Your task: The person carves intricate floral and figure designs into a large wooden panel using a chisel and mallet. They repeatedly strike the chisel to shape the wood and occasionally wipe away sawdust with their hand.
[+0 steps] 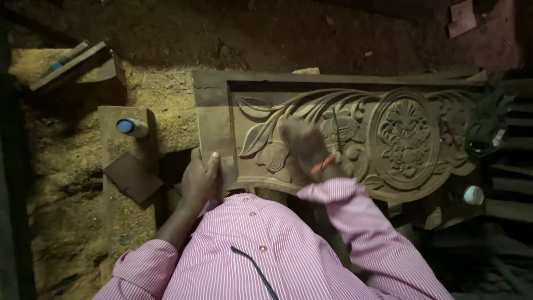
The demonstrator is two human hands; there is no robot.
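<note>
The right hand (304, 145) lies blurred on the carved panel (355, 139), on the leaf relief left of its oval medallion (403, 139); whether it grips anything I cannot tell. The left hand (201, 179) clasps the panel's plain left end, thumb on top. Left of the panel, a blue-capped bottle (131, 127) lies on a plank (119, 166) above a dark sheet (133, 178), amid sawdust.

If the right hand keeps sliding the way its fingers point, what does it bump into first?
Probably the raised carved leaf scroll on the brown carved wooden panel; the right hand already rests there, blurred, so its exact direction is uncertain.
</note>
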